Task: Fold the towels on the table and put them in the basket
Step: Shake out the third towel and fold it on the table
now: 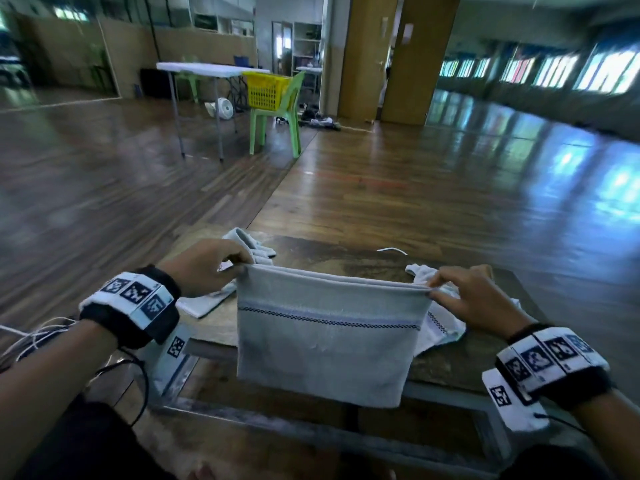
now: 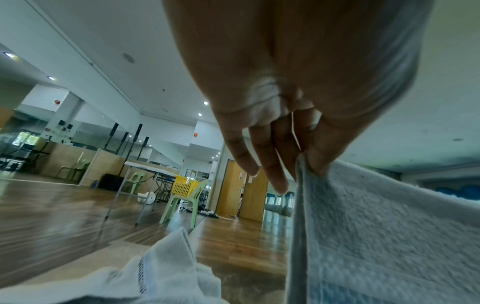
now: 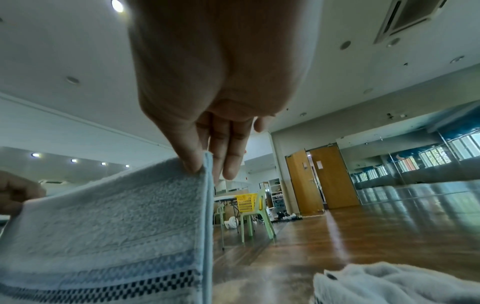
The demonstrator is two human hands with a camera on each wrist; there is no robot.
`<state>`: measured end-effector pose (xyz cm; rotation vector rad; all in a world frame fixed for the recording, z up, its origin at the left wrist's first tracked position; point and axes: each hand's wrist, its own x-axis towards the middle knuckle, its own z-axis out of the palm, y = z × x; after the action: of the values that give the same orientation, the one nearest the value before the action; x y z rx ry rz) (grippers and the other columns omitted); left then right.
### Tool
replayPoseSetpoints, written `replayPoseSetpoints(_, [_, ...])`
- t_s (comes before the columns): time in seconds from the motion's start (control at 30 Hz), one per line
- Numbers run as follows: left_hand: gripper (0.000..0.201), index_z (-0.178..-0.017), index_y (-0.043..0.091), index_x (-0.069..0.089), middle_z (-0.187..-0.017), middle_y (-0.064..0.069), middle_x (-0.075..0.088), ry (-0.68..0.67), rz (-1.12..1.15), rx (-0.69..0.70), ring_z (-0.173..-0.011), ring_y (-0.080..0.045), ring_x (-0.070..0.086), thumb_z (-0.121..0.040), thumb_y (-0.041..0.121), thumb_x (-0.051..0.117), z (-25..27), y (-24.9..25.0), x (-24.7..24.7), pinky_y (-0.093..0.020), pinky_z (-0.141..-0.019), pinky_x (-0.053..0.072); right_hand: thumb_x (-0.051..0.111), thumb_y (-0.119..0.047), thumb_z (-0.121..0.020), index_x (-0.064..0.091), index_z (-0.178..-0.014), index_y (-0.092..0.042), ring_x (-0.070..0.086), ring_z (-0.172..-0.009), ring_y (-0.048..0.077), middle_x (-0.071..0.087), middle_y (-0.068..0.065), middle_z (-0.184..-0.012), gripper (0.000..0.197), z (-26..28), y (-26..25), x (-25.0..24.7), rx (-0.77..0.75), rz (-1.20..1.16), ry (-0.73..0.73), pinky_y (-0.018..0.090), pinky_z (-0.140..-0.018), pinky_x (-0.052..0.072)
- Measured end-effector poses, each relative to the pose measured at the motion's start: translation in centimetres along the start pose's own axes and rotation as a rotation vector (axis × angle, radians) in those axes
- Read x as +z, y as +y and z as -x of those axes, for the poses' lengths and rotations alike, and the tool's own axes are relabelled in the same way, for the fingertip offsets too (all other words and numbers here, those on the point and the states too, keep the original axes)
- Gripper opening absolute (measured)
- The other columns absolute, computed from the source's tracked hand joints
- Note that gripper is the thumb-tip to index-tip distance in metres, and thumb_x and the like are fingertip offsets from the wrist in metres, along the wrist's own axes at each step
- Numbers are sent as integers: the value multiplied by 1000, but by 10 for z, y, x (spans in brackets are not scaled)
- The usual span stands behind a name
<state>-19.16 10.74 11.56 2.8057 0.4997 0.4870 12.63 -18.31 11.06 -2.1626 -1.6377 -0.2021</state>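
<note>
Grey towel held up by its two top corners, doubled over, above the table's near edge.

The left hand (image 1: 204, 265) and right hand (image 1: 474, 299) each pinch a top corner of the striped grey towel (image 1: 325, 344); it hangs limp, looking light and soft, best gripped at corners through both layers. Crumpled white towels (image 1: 436, 323) lie behind on the wooden table (image 1: 346, 254). The yellow basket (image 1: 266, 90) sits well apart on a green chair (image 1: 277, 123).

Before us, a worn dark worktop (image 1: 346, 258) carries two crumpled white towels: one (image 1: 242, 251) at its left edge, another (image 1: 440, 320) on the right, well apart, with a thin white cable (image 1: 391, 250) near the far edge.
</note>
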Motion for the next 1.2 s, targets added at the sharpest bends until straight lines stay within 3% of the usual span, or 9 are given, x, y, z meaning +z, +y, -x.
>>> replayPoseSetpoints(0.07, [17,-92,30,64,-87,26,64,12,-12,38,-81,-12,60,-86,13,62,5,11,-16,-31,-76,49,72,-19,-80,64,-81,-31,62,-78,-12,62,-30,-82,15,4,-5,-21,-16,-27,32,49,-90,42])
replayPoseSetpoints(0.2, [27,-83,40,57,-87,54,51,14,103,65,-90,9,58,-87,14,61,16,27,-45,-4,-74,43,66,-22,-84,64,-84,-40,60,-84,-14,65,-34,-80,18,12,-15,-57,-6,-61,-1,49,-91,43])
replayPoseSetpoints(0.33, [21,-84,43,58,-90,38,61,-33,104,54,-83,10,60,-88,22,60,27,33,-66,-5,-69,41,62,-12,-87,69,-85,-24,61,-76,-13,67,-27,-72,14,22,-32,-90,7,-111,-113,11,-77,44])
replayPoseSetpoints(0.4, [5,-86,32,63,-91,22,66,-57,180,35,-81,0,62,-89,30,60,33,38,-74,-6,-68,43,60,-6,-88,70,-82,-22,63,-76,-4,70,-19,-80,20,25,-38,-107,19,-217,-174,7,-69,43])
replayPoseSetpoints(0.57, [11,-92,22,66,-84,7,69,-72,187,15,-83,-7,62,-89,28,57,30,39,-81,-9,-71,47,61,-15,-87,68,-81,-28,62,-83,-5,70,-13,-85,16,19,-40,-118,22,-188,-160,16,-75,43])
replayPoseSetpoints(0.73, [7,-90,22,61,-83,7,63,17,-18,12,-71,0,57,-90,17,56,-1,27,-67,-11,-67,41,63,-24,-82,61,-77,-35,63,-80,-2,66,-22,-78,12,-11,-25,-88,36,66,-40,48,-99,37])
replayPoseSetpoints(0.8, [7,-91,16,62,-86,0,65,77,-86,-28,-72,-14,56,-89,15,56,-11,24,-63,-26,-69,42,68,-19,-80,59,-75,-38,62,-69,3,66,-18,-72,21,-22,-25,-78,11,149,84,42,-93,36])
replayPoseSetpoints(1.0, [12,-94,6,63,-87,-10,67,373,-132,32,-72,-18,55,-85,3,57,-21,24,-75,-27,-67,39,62,-22,-77,69,-81,-25,64,-70,16,70,-7,-75,9,-32,-35,-79,-84,194,426,34,-79,28])
replayPoseSetpoints(1.2, [5,-87,9,62,-79,5,63,188,57,76,-70,6,56,-86,5,61,3,26,-56,-2,-68,39,68,-25,-75,63,-74,-39,64,-71,5,63,-25,-71,15,-12,-20,-62,-44,53,139,52,-84,45])
